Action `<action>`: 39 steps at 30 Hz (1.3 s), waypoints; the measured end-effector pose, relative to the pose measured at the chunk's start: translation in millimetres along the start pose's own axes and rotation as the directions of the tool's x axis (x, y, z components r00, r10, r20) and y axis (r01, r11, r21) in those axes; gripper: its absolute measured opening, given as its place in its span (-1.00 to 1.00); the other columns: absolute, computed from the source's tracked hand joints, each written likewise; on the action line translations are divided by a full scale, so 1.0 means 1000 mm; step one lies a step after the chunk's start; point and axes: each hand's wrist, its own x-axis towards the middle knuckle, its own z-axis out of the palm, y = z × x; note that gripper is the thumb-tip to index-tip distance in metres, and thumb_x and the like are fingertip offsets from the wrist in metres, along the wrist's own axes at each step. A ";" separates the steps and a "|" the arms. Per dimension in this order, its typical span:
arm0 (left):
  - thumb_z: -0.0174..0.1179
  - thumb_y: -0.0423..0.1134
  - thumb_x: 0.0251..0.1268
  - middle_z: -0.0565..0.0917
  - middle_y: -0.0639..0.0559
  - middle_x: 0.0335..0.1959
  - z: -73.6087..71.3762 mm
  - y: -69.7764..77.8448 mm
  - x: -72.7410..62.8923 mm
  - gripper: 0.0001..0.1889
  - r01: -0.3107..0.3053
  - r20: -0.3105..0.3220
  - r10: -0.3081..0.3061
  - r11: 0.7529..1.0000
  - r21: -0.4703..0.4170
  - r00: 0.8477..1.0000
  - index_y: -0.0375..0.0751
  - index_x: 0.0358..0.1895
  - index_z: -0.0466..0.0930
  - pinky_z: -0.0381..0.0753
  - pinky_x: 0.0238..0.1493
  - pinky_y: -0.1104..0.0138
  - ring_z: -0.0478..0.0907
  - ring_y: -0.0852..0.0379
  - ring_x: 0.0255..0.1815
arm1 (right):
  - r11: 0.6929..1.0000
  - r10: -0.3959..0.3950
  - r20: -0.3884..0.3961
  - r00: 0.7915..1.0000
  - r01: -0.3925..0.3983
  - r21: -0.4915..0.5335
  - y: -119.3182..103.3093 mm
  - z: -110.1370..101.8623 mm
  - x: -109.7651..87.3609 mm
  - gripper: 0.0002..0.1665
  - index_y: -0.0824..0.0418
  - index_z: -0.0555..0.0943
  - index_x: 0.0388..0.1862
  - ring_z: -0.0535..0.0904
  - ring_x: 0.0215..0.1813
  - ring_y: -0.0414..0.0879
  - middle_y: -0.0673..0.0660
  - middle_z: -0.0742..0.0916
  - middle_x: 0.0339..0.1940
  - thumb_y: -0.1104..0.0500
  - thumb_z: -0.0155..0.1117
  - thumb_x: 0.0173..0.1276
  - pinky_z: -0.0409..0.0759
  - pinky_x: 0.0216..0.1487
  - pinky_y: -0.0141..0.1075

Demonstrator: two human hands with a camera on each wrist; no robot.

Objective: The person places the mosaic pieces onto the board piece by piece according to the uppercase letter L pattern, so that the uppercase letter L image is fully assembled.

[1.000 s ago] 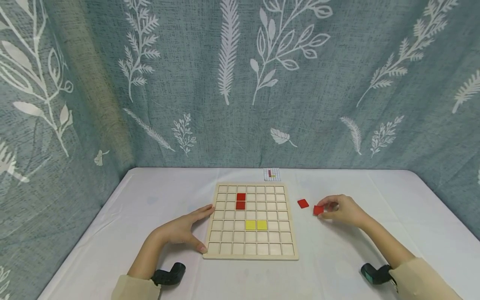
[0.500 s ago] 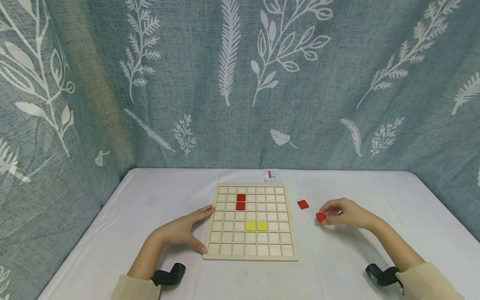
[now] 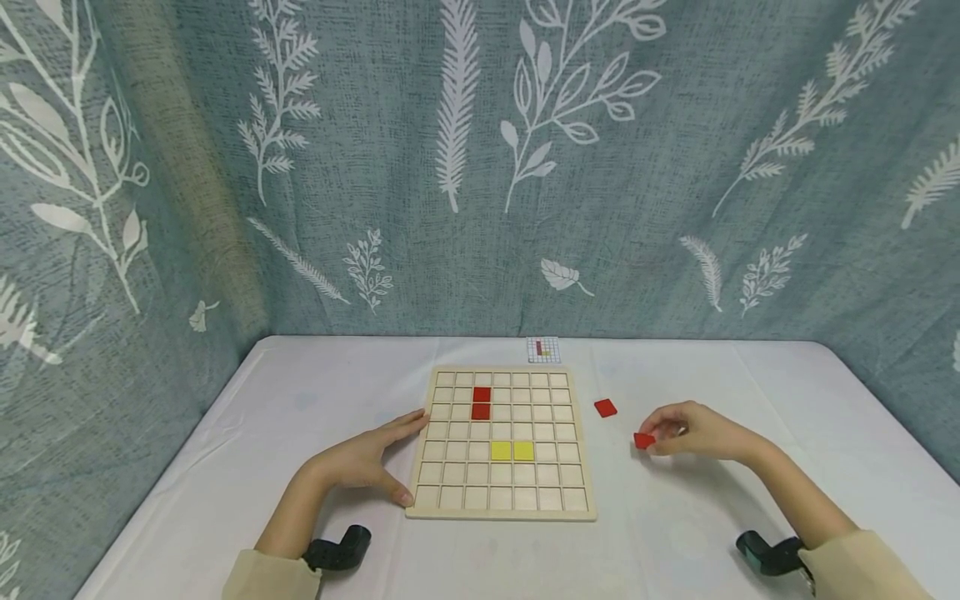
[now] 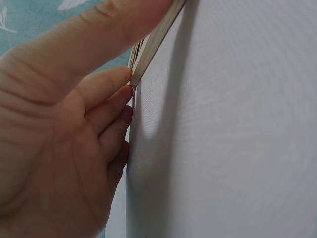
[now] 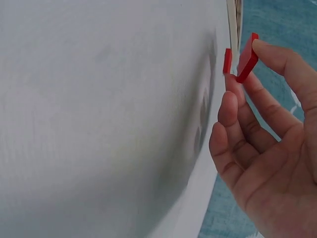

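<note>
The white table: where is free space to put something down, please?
The table is bare in front of the wooden board, left of it beyond the left hand, and far right beyond the right hand. It is crowded between board and right hand: a loose red tile lies there, and the hand holds a second red tile.

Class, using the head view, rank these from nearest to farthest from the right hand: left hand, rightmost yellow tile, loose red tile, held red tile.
1. Held red tile: pinched by the right hand.
2. Loose red tile: on the table, right of the board.
3. Rightmost yellow tile: on the board.
4. Left hand: at the board's left edge.
</note>
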 end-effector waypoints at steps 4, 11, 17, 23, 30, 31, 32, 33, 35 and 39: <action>0.52 -0.07 -0.33 -0.07 -0.23 0.47 0.000 -0.001 0.001 0.15 -0.003 0.003 0.003 1.000 0.003 1.000 -0.26 0.43 0.02 -0.10 0.31 -0.22 -0.18 -0.32 0.44 | 1.000 -0.005 -0.006 1.000 0.005 -0.017 -0.001 0.004 0.004 -0.66 0.30 0.60 -0.12 0.49 -0.35 -0.27 0.03 0.65 -0.35 0.14 0.32 0.16 0.51 -0.34 -0.39; 0.51 -0.08 -0.32 -0.07 -0.23 0.47 0.000 0.001 0.002 0.15 -0.006 0.005 0.006 1.000 0.009 1.000 -0.25 0.43 0.02 -0.10 0.31 -0.22 -0.18 -0.32 0.44 | 0.997 -0.043 -0.015 0.999 0.042 -0.061 -0.011 0.011 0.015 -0.71 0.20 0.62 -0.15 0.50 -0.37 -0.27 -0.04 0.64 -0.40 0.12 0.33 0.15 0.53 -0.31 -0.39; 0.52 -0.08 -0.33 -0.07 -0.24 0.47 0.000 0.000 0.003 0.15 -0.010 0.002 0.010 1.000 0.013 1.000 -0.27 0.43 0.02 -0.09 0.31 -0.22 -0.18 -0.32 0.44 | 0.994 -0.101 -0.030 0.994 0.100 -0.045 -0.026 0.017 0.024 -0.69 0.25 0.62 -0.13 0.50 -0.35 -0.28 0.01 0.67 -0.29 0.14 0.33 0.15 0.53 -0.30 -0.40; 0.52 -0.07 -0.36 -0.06 -0.20 0.48 0.001 0.000 0.002 0.15 0.012 -0.003 -0.012 1.000 0.012 1.000 -0.25 0.43 0.04 -0.10 0.33 -0.20 -0.18 -0.28 0.45 | 0.994 -0.110 -0.043 0.993 0.109 -0.033 -0.038 0.025 0.035 -0.68 0.25 0.62 -0.13 0.48 -0.36 -0.27 0.00 0.66 -0.33 0.14 0.34 0.14 0.51 -0.33 -0.41; 0.52 -0.07 -0.34 -0.07 -0.23 0.47 0.000 0.000 0.001 0.15 0.007 -0.001 -0.007 1.000 0.011 1.000 -0.27 0.43 0.02 -0.11 0.32 -0.22 -0.19 -0.31 0.44 | 0.990 -0.131 -0.070 0.989 0.128 -0.055 -0.048 0.035 0.051 -0.71 0.18 0.65 -0.16 0.50 -0.38 -0.25 -0.04 0.67 -0.35 0.11 0.36 0.13 0.51 -0.34 -0.40; 0.52 -0.07 -0.33 -0.07 -0.23 0.47 0.000 -0.001 0.001 0.15 0.007 0.000 -0.007 1.000 0.009 1.000 -0.27 0.43 0.02 -0.11 0.31 -0.22 -0.19 -0.31 0.44 | 0.990 -0.132 -0.079 0.988 0.127 -0.064 -0.049 0.037 0.053 -0.71 0.18 0.65 -0.17 0.51 -0.38 -0.25 -0.04 0.68 -0.34 0.12 0.36 0.12 0.51 -0.34 -0.40; 0.51 -0.07 -0.33 -0.07 -0.24 0.47 0.000 -0.001 0.001 0.15 0.003 0.002 -0.003 1.000 0.007 1.000 -0.27 0.43 0.02 -0.11 0.31 -0.23 -0.19 -0.32 0.44 | 0.989 -0.135 -0.089 0.987 0.129 -0.075 -0.051 0.038 0.055 -0.71 0.18 0.65 -0.17 0.51 -0.38 -0.25 -0.03 0.69 -0.33 0.12 0.37 0.11 0.51 -0.34 -0.39; 0.51 -0.07 -0.33 -0.07 -0.23 0.47 0.000 -0.001 0.000 0.15 0.005 0.003 -0.005 1.000 0.005 1.000 -0.26 0.43 0.02 -0.11 0.31 -0.22 -0.19 -0.32 0.44 | 0.989 -0.130 -0.099 0.987 0.122 -0.087 -0.052 0.040 0.057 -0.71 0.18 0.66 -0.18 0.51 -0.39 -0.26 -0.03 0.69 -0.34 0.12 0.38 0.10 0.51 -0.34 -0.40; 0.52 -0.07 -0.33 -0.08 -0.22 0.48 0.000 -0.001 0.000 0.15 0.005 0.004 -0.005 1.000 0.002 1.000 -0.25 0.43 0.02 -0.12 0.32 -0.22 -0.20 -0.31 0.45 | 0.987 -0.130 -0.118 0.984 0.117 -0.113 -0.054 0.042 0.060 -0.70 0.20 0.66 -0.19 0.50 -0.39 -0.26 -0.02 0.69 -0.34 0.13 0.38 0.09 0.50 -0.35 -0.40; 0.52 -0.09 -0.33 -0.07 -0.23 0.47 0.000 0.000 0.000 0.15 -0.006 0.005 0.006 1.000 -0.001 1.000 -0.25 0.43 0.02 -0.11 0.31 -0.23 -0.19 -0.32 0.44 | 0.988 -0.119 -0.134 0.984 0.104 -0.117 -0.059 0.045 0.065 -0.70 0.23 0.66 -0.18 0.50 -0.39 -0.24 0.00 0.69 -0.36 0.17 0.38 0.07 0.52 -0.35 -0.39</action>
